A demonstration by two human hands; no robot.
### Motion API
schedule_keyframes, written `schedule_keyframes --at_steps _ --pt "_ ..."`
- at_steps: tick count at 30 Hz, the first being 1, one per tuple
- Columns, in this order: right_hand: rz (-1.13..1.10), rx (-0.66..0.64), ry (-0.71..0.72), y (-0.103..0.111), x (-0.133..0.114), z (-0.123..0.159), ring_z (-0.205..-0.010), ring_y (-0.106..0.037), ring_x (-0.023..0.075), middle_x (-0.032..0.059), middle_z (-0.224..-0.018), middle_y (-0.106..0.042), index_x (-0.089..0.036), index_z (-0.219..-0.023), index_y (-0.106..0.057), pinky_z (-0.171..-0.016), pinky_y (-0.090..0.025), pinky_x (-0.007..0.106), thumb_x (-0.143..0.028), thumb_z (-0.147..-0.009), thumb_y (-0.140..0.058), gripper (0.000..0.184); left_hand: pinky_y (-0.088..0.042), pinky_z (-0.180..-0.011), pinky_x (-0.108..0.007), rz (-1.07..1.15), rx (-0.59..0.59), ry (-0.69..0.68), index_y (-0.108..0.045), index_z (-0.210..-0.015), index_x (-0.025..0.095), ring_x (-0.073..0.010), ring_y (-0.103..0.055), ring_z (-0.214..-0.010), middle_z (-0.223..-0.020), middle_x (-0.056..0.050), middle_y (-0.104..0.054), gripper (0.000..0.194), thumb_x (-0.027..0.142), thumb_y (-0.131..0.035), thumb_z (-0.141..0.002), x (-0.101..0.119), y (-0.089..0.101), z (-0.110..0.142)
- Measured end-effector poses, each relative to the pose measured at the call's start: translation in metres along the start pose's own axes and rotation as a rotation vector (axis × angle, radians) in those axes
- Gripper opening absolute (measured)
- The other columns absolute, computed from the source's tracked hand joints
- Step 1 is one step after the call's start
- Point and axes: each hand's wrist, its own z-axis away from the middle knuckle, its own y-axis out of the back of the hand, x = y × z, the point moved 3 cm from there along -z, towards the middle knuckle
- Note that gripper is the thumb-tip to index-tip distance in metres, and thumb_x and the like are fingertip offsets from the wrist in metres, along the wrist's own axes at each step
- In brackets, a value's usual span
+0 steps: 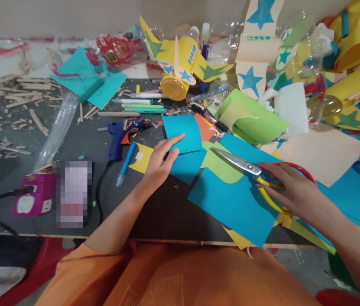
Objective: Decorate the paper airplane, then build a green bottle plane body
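Note:
My left hand (162, 159) grips a small curved piece of blue paper (184, 129) by its near left edge, index finger on top and thumb at the side. In my right hand (294, 187) are scissors (237, 160) with red and yellow handles. Their blades look closed together and point left, toward the piece. A light green paper scrap (227, 168) lies under the blades, partly over a larger blue sheet (233, 204). Another blue piece shows beneath my left hand.
Left of my hands lie a blue glue gun (117, 142), a blue marker (126, 163), a phone (74, 193) and a purple power box (35, 197). Yellow winged bottle craft (180, 59), green rolled paper (250, 117) and several plastic bottles crowd the back. Wood sticks (17, 100) litter the far left.

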Motion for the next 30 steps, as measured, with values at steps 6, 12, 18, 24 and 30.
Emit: schedule_keyframes --at_steps 6,12,18,24,30 --pt "-0.009 0.002 0.018 -0.005 0.005 -0.006 -0.087 -0.073 0.0324 0.0177 -0.102 -0.073 -0.017 -0.129 -0.059 -0.065 -0.061 0.043 -0.06 -0.098 -0.03 0.06 -0.049 -0.06 -0.026 0.088 0.232 0.021 -0.07 -0.115 0.024 -0.0137 -0.061 -0.071 -0.109 -0.006 -0.072 0.034 0.046 -0.053 -0.095 -0.006 0.009 0.001" --pt "0.073 0.006 0.034 0.0 0.009 -0.004 -0.097 -0.071 0.0368 0.019 -0.11 -0.073 -0.018 -0.134 -0.058 -0.071 -0.06 0.048 -0.059 -0.098 -0.032 0.061 -0.053 -0.053 -0.022 0.385 0.262 0.091 -0.058 -0.125 0.026 -0.0107 -0.063 -0.067 -0.117 -0.005 -0.067 0.043 0.045 -0.065 -0.086 -0.013 0.002 -0.001" --pt "0.155 0.025 0.154 0.014 0.001 -0.01 -0.091 -0.072 0.038 0.018 -0.104 -0.075 -0.018 -0.122 -0.067 -0.066 -0.057 0.047 -0.056 -0.098 -0.036 0.054 -0.046 -0.045 -0.019 0.577 -0.019 0.247 -0.051 -0.098 0.024 -0.0075 -0.049 -0.045 -0.06 0.009 -0.051 0.038 0.044 -0.073 -0.075 -0.007 -0.006 -0.003" --pt "-0.203 0.138 0.09 0.015 -0.025 -0.024 -0.094 -0.072 0.0292 0.011 -0.105 -0.075 -0.026 -0.114 -0.064 -0.073 -0.059 0.042 -0.04 -0.099 -0.046 0.027 -0.034 -0.049 -0.02 0.452 -0.501 0.253 -0.059 -0.074 0.018 -0.0082 -0.043 -0.056 -0.062 0.005 -0.049 0.035 0.048 -0.076 -0.068 0.011 -0.014 0.0" --pt "-0.655 -0.023 0.059 -0.026 -0.083 -0.043 -0.093 -0.069 0.024 0.0088 -0.1 -0.073 -0.022 -0.115 -0.063 -0.081 -0.057 0.037 -0.039 -0.088 -0.063 0.031 -0.033 -0.057 -0.023 0.221 -0.798 0.133 -0.066 -0.082 0.018 -0.0101 -0.046 -0.062 -0.068 0.003 -0.055 0.026 0.043 -0.069 -0.076 0.026 -0.017 0.005"
